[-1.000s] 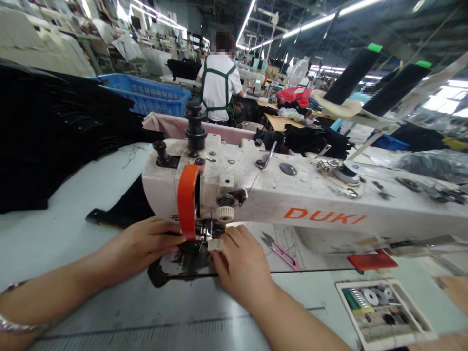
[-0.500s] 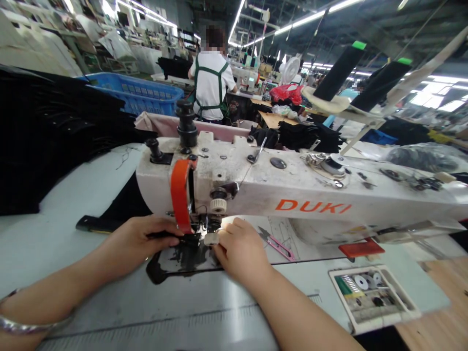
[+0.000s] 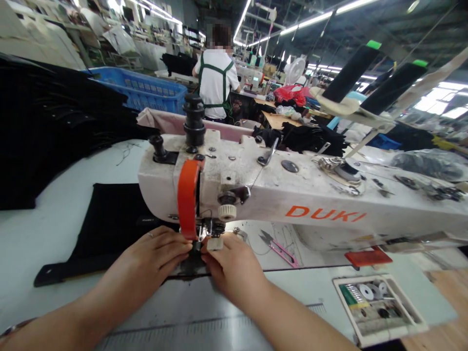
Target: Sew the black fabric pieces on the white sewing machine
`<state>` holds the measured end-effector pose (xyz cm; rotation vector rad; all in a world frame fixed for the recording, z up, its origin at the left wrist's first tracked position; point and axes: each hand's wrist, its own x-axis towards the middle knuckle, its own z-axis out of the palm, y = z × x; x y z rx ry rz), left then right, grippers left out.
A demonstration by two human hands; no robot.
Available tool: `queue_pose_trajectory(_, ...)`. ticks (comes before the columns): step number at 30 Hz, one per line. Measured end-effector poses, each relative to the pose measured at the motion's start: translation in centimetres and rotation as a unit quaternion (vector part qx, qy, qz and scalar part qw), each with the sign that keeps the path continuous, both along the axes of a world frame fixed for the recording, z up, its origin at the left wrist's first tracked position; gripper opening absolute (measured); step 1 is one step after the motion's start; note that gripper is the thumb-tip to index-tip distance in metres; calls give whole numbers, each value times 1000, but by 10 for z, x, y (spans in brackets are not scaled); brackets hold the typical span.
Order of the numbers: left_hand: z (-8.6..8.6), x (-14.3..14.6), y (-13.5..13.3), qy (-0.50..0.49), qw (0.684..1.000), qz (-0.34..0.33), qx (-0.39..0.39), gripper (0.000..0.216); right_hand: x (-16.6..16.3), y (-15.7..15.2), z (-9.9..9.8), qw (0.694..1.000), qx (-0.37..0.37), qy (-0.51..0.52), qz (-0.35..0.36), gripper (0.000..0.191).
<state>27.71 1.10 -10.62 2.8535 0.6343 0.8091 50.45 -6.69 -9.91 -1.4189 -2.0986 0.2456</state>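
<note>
A white sewing machine (image 3: 256, 180) with an orange guard stands across the middle. Black garment fabric (image 3: 109, 214) with a small label and a waistband-like strip lies to its left and runs toward the needle. My left hand (image 3: 157, 258) lies low by the orange guard, its fingers closed on the fabric edge beside the presser foot (image 3: 200, 239). From the other side my right hand (image 3: 237, 263) reaches in, thumb and fingers pinched close to the foot. What sits in that pinch is mostly hidden. Pink-handled thread snips (image 3: 281, 251) rest on the machine bed, right of my right hand.
A tall pile of black fabric (image 3: 54, 131) rises at the left. At the right, a parts tray (image 3: 378, 309) with bobbins is set in the table. Two black thread cones (image 3: 351, 73) stand above. Behind are a blue basket (image 3: 146, 90) and a person (image 3: 215, 80).
More of the black garment now lies flat left of the machine, its label showing. My left hand has moved right, closer to the presser foot. My right hand remains beside the foot.
</note>
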Motion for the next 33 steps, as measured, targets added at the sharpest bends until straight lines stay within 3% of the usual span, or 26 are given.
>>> queue_pose_trajectory(7, 9, 9, 8, 5, 999, 16, -40, 43, -1, 2, -1, 1000, 21, -15, -6, 12)
queue_pose_trajectory(16, -6, 10, 26, 27, 993, 70, -87, 25, -2, 14, -1, 995, 5, -96, -35, 13)
queue_pose_trajectory(33, -18, 9, 31, 3, 991, 105, -87, 27, -5, 15, -7, 993, 20, -111, -45, 16)
